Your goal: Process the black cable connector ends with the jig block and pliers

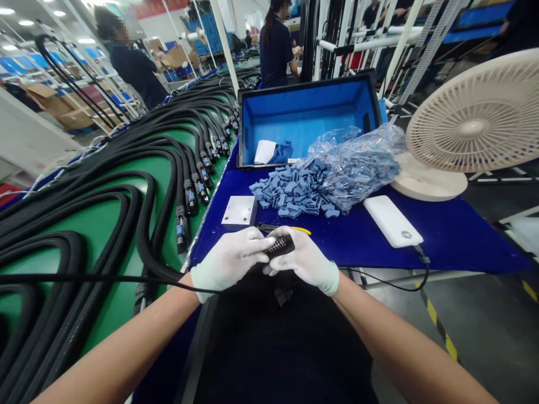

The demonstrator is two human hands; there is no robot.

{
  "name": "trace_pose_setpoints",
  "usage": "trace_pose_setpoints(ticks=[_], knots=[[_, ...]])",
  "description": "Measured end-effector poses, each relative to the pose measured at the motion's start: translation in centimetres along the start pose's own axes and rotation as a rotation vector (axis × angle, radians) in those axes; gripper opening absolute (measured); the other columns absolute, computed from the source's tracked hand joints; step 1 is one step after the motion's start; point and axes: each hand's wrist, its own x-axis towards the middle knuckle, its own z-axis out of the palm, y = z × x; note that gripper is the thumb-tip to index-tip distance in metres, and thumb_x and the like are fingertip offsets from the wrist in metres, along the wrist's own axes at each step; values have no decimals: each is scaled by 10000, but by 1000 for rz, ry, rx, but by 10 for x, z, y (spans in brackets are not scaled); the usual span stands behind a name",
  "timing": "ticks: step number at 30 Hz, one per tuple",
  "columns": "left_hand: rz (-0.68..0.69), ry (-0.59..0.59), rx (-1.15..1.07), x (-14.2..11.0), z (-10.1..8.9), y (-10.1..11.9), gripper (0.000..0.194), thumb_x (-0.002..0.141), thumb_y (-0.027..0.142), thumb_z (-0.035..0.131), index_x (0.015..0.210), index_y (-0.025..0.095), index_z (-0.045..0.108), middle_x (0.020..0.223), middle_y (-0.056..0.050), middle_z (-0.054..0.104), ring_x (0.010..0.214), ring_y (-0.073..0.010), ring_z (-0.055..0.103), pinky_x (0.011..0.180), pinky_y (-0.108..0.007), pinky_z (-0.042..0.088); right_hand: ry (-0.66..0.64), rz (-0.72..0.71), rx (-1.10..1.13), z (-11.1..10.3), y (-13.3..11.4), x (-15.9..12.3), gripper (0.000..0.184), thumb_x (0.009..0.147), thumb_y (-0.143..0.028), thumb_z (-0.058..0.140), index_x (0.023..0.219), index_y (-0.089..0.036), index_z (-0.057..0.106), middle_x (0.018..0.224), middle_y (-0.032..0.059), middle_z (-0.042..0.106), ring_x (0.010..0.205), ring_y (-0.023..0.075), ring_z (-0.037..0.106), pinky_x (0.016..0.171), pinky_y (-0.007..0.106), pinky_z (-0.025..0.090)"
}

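Fingers (261, 244) of left hand (233, 257) and right hand (309, 262) clamped on black part (283, 246); metal block (239, 211), blue pieces (295, 188) beyond

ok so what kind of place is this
Likely a factory assembly line: rows of black hoses with metal ends, a heap of small blue parts, and gloved hands working beside a blue crate.
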Motion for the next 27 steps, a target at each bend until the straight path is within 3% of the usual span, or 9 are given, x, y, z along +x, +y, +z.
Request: trace_pose_setpoints(ticks=[9, 15, 20, 22, 27], knots=[[162, -6, 105, -1, 15, -13, 245, 979, 231, 586, 1189, 248, 711, 952, -35, 654, 773, -127, 625, 683, -235, 479, -22, -21, 6, -6, 3, -11, 493, 621, -47, 752, 1060, -168, 563, 777, 4, 709, 682, 236, 745, 741, 444, 644], [23, 39, 184, -7, 28, -1, 266, 989, 234, 546, 1199, 231, 709, 916, -48, 627, 750, -140, 606, 659, -249, 470, -15, -23, 11, -8, 5, -9, 472, 597, -35, 721, 1020, -179, 568, 753, -19, 694, 640, 225, 731, 656, 393, 641], [45, 28, 148, -11, 27, -3, 306, 965, 229, 567, 1233, 257, 714, 911, -45, 632, 754, -149, 596, 676, -270, 467, -68, 7, -22, -7, -1, -6, 460, 593, -19, 680, 1010, -169, 559, 705, -18, 693, 614, 227, 728, 618, 370, 627], [-64, 34, -39, -8, 24, -8, 343, 915, 249, 647, 1253, 270, 699, 963, -37, 649, 833, -165, 631, 757, -296, 500, -54, 8, -30, -6, -3, -6, 463, 598, -27, 682, 1017, -172, 551, 714, -15, 693, 626, 236, 735, 619, 373, 625], [-497, 58, -472, 4, 20, -12, 943, 700, 243, 803, 1546, 207, 387, 1109, -43, 681, 864, -199, 679, 839, -366, 545, 42, -6, -88, -2, -1, -7, 433, 609, -39, 688, 993, -182, 547, 743, -12, 682, 636, 238, 740, 623, 375, 622]])
